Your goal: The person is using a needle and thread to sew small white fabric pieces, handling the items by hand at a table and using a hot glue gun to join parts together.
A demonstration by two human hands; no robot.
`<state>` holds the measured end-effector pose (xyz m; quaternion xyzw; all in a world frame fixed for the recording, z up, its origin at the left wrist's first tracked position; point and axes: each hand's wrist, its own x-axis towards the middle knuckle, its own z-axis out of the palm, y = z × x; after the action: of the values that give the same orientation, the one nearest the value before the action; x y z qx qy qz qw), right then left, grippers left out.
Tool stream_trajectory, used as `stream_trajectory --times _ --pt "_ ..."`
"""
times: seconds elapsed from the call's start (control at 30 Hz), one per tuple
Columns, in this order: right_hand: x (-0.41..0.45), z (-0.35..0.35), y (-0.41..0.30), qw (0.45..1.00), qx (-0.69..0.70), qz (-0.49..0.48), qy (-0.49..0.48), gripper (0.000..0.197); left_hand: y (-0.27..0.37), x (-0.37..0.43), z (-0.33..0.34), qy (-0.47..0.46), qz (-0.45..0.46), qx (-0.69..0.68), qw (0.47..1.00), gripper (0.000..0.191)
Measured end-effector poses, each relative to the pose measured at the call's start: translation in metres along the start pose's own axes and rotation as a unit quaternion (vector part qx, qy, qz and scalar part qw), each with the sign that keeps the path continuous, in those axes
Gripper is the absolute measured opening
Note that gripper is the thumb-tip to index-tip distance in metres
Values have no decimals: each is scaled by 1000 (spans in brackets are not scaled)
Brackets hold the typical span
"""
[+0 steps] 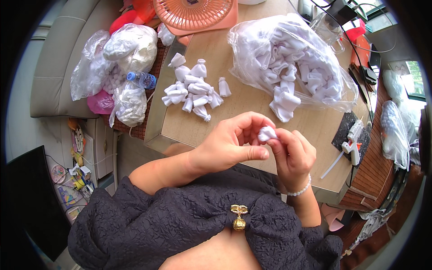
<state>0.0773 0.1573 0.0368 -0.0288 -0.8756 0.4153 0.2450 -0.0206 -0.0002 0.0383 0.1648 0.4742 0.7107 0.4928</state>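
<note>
A small bunched piece of white fabric (267, 133) is pinched between the thumb and forefinger of my right hand (294, 152), which wears a pale bead bracelet (300, 191) at the wrist. The curled fingers of my left hand (238, 143) reach the same piece from the other side; its thumb stands apart below. Whether the left fingers grip any of the cloth is hidden. Beyond my left hand lies a pile of gathered white fabric pouches (199, 88). Further right, loose white fabric pieces (285, 98) spill from a large clear plastic bag (248, 37).
On the table (189, 131), a glue gun (352, 141) with a glue stick lies on a dark mat (339, 131) at right. A pink fan (195, 15) stands at the back. Stuffed plastic bags (130, 47) and a water bottle (143, 80) sit at left, beside a grey sofa (57, 64).
</note>
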Motion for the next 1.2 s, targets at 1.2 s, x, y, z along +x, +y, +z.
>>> stream_trajectory --times 1.2 --pt "12 -36 -17 898 339 192 -206 12 -5 16 1 62 -69 96 991 19"
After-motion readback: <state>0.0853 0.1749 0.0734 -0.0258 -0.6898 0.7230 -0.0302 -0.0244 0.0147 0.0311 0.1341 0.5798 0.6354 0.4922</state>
